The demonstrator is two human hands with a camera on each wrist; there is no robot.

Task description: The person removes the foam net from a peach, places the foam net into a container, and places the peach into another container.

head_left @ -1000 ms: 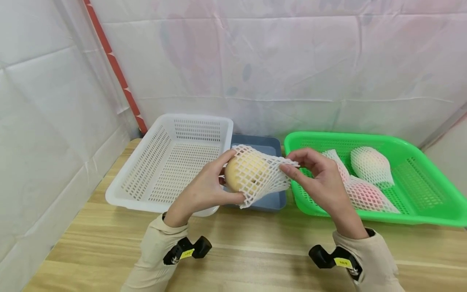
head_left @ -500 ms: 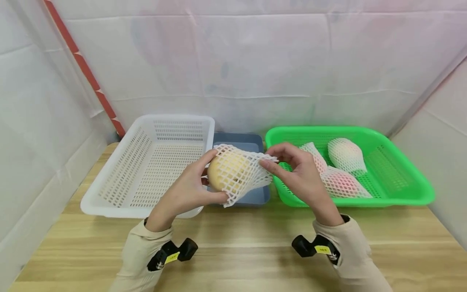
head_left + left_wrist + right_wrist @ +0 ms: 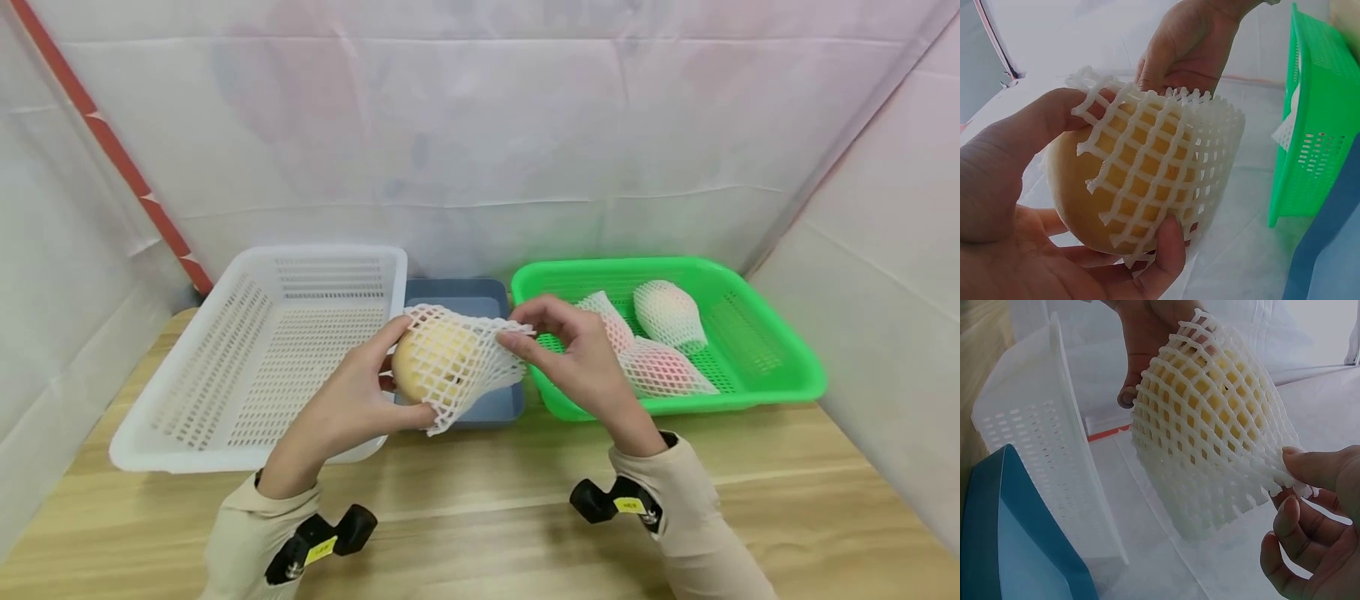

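A round yellow fruit [image 3: 409,367] sits partly inside a white foam net sleeve [image 3: 480,360], held up in front of the trays. My left hand [image 3: 348,404] grips the fruit from the left, thumb and fingers spread round it and over the net's open edge. The bare side of the yellow fruit [image 3: 1075,181] faces that palm in the left wrist view. At the sleeve's far end, my right hand [image 3: 581,358] pinches the net between thumb and index finger. From the right wrist, the net [image 3: 1200,419] looks stretched wide, with yellow showing through its mesh.
A white perforated basket [image 3: 161,417] stands at left and a blue-grey tray [image 3: 491,408] in the middle, partly behind the hands. The green basket [image 3: 765,350] at right holds several net-wrapped pinkish fruits [image 3: 663,367]. A cloth wall [image 3: 480,125] rises behind the wooden table [image 3: 480,517].
The head view has turned to the right, so everything appears further left. Both hands keep the same hold on the fruit and net, with little visible difference.
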